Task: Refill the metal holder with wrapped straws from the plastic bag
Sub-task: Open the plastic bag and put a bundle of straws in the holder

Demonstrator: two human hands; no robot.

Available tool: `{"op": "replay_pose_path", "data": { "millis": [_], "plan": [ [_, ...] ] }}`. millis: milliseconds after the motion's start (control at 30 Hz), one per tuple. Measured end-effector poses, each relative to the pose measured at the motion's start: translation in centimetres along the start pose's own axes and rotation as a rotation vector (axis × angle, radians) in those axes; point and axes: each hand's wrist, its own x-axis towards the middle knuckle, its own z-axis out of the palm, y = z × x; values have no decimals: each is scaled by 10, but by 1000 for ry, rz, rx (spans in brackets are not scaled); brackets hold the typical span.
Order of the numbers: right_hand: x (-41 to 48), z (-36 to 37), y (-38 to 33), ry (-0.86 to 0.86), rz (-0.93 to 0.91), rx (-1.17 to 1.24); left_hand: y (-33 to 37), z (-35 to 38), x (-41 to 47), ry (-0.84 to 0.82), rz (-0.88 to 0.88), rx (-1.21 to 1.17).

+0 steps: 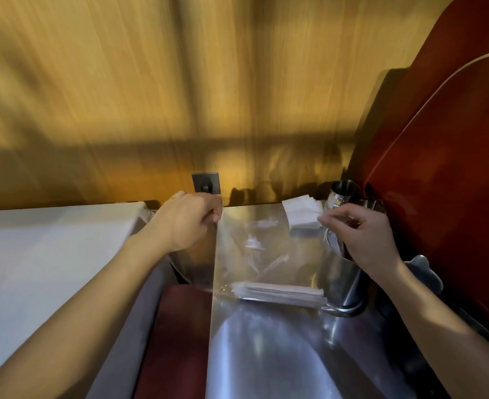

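Observation:
A clear plastic bag (255, 254) hangs in front of me, stretched between both hands. My left hand (185, 220) grips its upper left corner. My right hand (355, 234) pinches the upper right edge. A bundle of white wrapped straws (280, 292) lies across the bottom of the bag. The metal holder (344, 280), a shiny cylinder, stands just below my right hand, partly behind the bag and my wrist. The picture is blurred by motion.
A stack of white napkins (301, 214) and two more metal cups (344, 191) stand behind the bag. A large red machine (439, 168) fills the right side. A white box (50, 254) sits at left. A wooden wall (180, 96) with a dark socket plate (206, 182) rises behind.

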Motion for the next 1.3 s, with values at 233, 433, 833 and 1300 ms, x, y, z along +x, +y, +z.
{"op": "replay_pose_path", "data": {
  "millis": [233,433,833,1300],
  "plan": [
    [-1,5,14,-3,92,34,11,-1,5,34,30,-89],
    [-7,11,13,-30,116,70,57,14,22,13,194,-120],
    [-15,3,12,-68,99,153,103,32,61,-107,305,-78],
    [-31,-1,40,17,238,211,83,-30,102,199,286,-447]
  ]
}}
